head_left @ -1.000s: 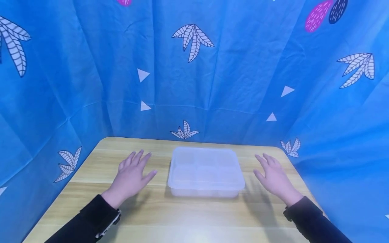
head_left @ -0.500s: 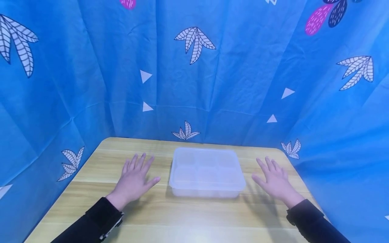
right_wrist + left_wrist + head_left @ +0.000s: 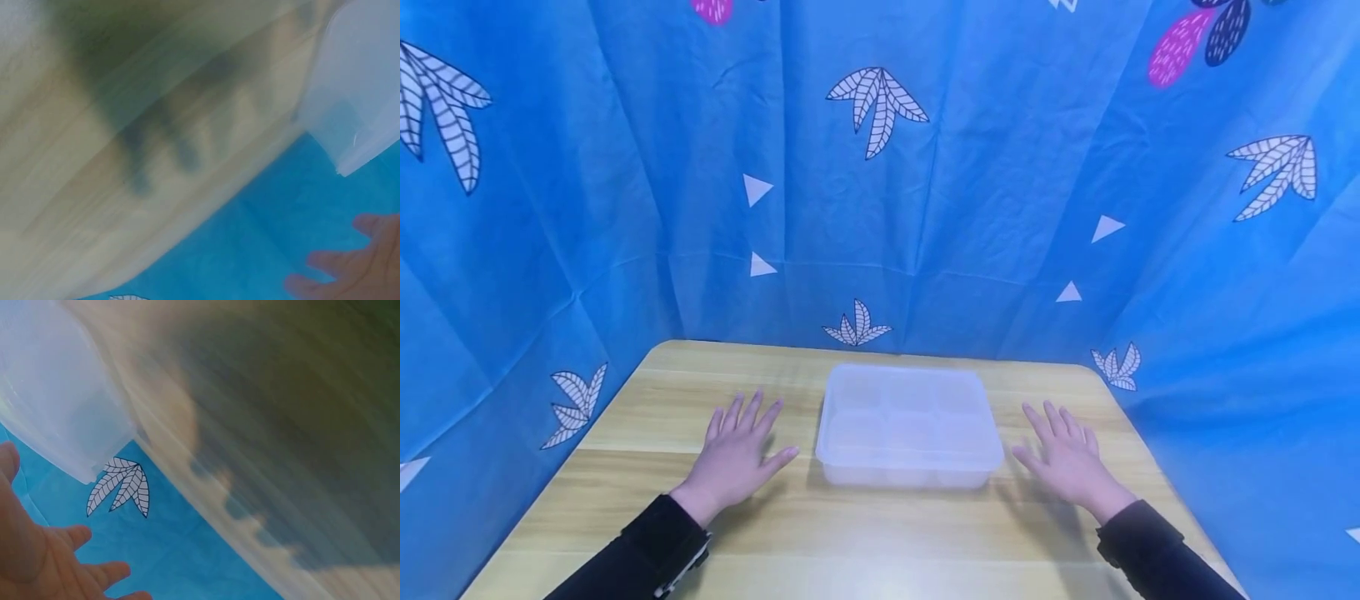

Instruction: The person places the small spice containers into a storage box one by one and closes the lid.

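A translucent white plastic box (image 3: 910, 421) with a lid lies flat on the table, with several compartments showing faintly through its top. To the left of the box, my left hand (image 3: 735, 454) is held palm down over the wood, fingers spread and holding nothing. My right hand (image 3: 1067, 458) hovers on the opposite side, also spread, its thumb close to the box's right edge. The left wrist view has the box (image 3: 62, 387) at upper left, beyond the fingers. In the right wrist view, a corner of the box (image 3: 356, 81) appears at upper right, apart from the fingertips.
The light wooden table (image 3: 880, 542) has rounded far corners. A blue patterned curtain (image 3: 1000, 167) surrounds its back and both sides. Shadows of both hands fall on the tabletop.
Both hands have come lower and slightly closer to the box, the left moving right and the right moving left. The box stays in place; the head view shifts slightly.
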The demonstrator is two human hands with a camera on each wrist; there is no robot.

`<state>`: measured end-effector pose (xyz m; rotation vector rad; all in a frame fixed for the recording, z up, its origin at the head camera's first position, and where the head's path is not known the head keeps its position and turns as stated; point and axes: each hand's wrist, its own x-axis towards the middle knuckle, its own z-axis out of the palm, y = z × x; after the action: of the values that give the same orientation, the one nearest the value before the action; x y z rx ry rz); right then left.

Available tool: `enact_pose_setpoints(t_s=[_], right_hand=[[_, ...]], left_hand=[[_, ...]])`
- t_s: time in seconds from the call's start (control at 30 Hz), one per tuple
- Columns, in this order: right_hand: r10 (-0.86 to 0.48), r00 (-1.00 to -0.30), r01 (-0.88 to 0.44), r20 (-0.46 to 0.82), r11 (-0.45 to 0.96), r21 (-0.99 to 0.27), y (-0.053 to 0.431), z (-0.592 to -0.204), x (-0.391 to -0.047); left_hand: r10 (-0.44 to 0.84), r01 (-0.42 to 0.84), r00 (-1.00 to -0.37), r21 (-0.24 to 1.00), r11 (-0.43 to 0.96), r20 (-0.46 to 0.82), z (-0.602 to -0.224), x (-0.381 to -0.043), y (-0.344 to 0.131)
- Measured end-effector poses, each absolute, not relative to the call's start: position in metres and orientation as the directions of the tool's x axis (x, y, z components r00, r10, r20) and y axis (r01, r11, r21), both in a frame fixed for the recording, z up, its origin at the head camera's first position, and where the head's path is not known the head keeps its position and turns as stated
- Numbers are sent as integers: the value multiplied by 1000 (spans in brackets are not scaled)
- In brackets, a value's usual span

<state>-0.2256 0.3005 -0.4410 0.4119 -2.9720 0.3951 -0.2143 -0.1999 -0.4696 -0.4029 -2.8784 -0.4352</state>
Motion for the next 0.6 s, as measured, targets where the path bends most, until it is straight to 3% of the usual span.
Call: enact_pose_setpoints(t_s=[0.6], right_hand=[[-226, -964, -255, 143, 936, -242, 302, -447, -221]], left_hand=[[224, 283, -946, 255, 925, 235, -472, -212, -200]])
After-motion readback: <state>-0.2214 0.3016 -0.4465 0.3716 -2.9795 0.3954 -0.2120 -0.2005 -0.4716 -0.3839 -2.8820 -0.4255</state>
